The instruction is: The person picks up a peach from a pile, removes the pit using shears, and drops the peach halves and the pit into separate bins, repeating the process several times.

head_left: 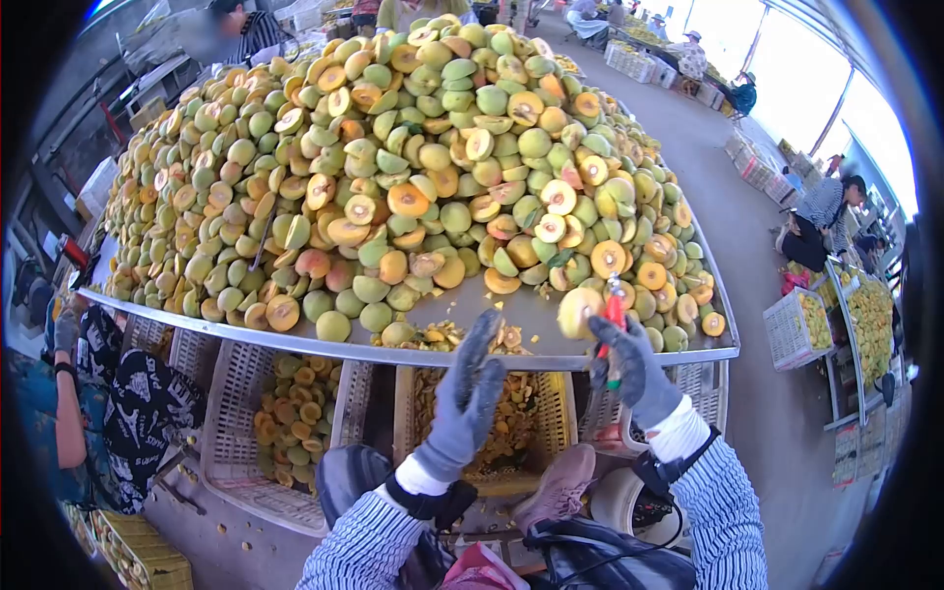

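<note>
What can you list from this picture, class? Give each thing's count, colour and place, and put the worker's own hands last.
halved round fruit: too many to count, green and orange, heaped on the table
flat metal table: one, grey, before the person
white plastic lattice crates: at least three, under the table edge; one holds fruit halves, the middle one orange scraps
pale yellow fruit half: one, at the right fingertips
red-handled tool: one, in the right hand
co-worker's arm: one, far left
other people: several, far right
left hand: grey glove, open, above the middle crate
right hand: grey glove, closed on the tool
</note>
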A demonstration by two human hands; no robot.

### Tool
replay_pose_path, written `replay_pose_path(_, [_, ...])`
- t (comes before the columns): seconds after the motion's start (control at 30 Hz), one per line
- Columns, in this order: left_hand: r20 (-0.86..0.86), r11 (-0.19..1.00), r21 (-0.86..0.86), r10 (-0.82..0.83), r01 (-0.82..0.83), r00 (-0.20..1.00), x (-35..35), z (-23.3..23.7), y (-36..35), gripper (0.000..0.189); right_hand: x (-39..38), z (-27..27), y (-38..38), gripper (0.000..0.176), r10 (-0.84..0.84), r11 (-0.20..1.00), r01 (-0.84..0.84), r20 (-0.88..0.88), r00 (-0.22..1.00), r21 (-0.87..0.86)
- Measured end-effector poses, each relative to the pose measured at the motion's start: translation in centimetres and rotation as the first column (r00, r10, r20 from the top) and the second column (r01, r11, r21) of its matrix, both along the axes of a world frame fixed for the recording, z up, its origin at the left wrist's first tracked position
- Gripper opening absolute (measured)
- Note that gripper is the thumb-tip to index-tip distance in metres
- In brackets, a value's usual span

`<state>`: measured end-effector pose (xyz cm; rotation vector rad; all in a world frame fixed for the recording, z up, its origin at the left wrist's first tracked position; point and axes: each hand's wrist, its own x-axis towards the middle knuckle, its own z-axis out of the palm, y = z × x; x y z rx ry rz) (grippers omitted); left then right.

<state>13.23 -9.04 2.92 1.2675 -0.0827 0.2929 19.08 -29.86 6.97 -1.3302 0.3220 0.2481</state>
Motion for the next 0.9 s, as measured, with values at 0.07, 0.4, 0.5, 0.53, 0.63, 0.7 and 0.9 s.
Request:
replay_pose_path(0.07, [0.086,1.0,0.011,0.006,-0.007,0.996,0.4,-1.6,-0.5,0.042,-2.2,0.1,4.5,0.033,0.124,0.992,-0.125,-0.016,0.992,-0.012])
replay_pose_path(0.4, [-0.051,0.952,-0.246,0.174,-0.182,0.983,0.1,-3.4,5.2,0.03,-3.0,-0.1,12.2,0.043,0.804,0.35,-0.152,0.212,0.555,-0.924])
replay_pose_path(0.5, [-0.009,0.968,-0.217,0.126,-0.125,0.992,-0.5,-3.5,6.7,0.034,-3.5,0.4,13.1,0.046,0.83,0.302,-0.119,0.199,0.52,-0.946])
replay_pose_path(0.53, [-0.055,0.945,-0.306,0.099,-0.112,0.994,-0.5,-4.1,6.9,0.034,-3.7,0.7,13.3,0.046,0.834,0.298,-0.12,0.197,0.515,-0.947])
replay_pose_path(0.63, [-0.104,0.907,-0.409,0.06,-0.098,0.993,-0.2,-5.6,7.5,0.036,-4.1,1.0,13.6,0.049,0.874,0.207,-0.168,0.105,0.474,-0.964])
replay_pose_path(0.7, [-0.111,0.931,-0.354,0.058,-0.094,0.992,-0.6,-4.0,7.7,0.042,-4.3,0.7,13.9,0.051,0.881,0.209,-0.274,0.059,0.47,-0.939])
replay_pose_path(0.9, [0.135,0.886,0.157,0.418,-0.436,0.898,-1.4,-3.4,7.8,0.034,-5.2,-0.5,14.5,0.053,0.877,0.334,-0.411,0.119,0.466,-0.848])
